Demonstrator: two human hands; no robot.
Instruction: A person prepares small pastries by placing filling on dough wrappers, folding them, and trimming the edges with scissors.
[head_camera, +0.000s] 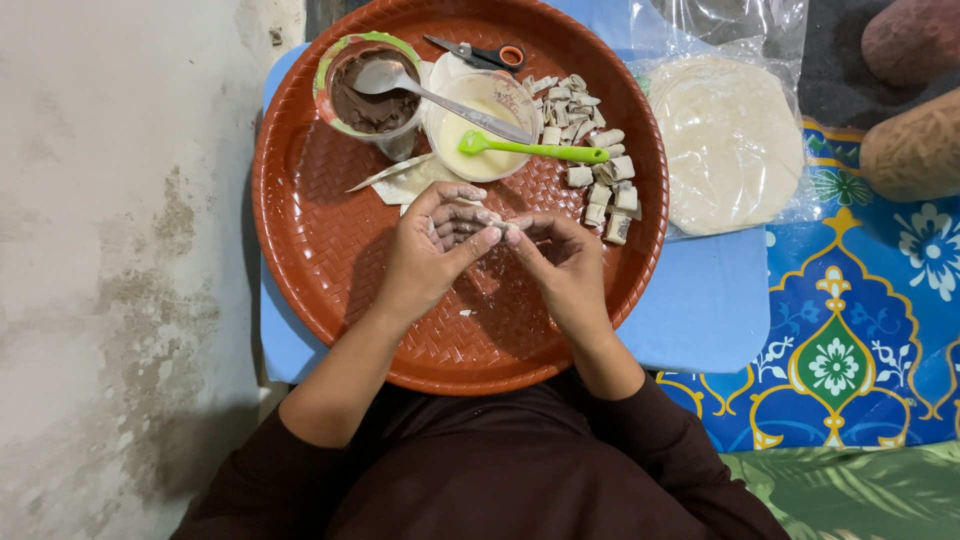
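Dough piece (503, 226), tiny and pale, is pinched right between both sets of fingertips, over the middle of the round brown woven tray (300, 240). Left hand (435, 245) is curled around it with the thumb pressing in, right hand (560, 258) closes on it from the other side, so both are grasping the same little bit, probably to roll or fold it tight. Both hands are dusted white.

Everything else sits at the far side of the tray, within easy reach: a cup of brown filling (368, 100) with a metal spoon (430, 92) laid across it and the next bowl, a bowl of pale batter (480, 125) with a green brush (530, 150) resting on its rim, and a heap of finished small rolls (595, 160) to the right. Scissors (480, 52) lie at the tray's far edge. Flat round wrappers in a clear bag (730, 140) wait just off the tray on the blue table (700, 300).
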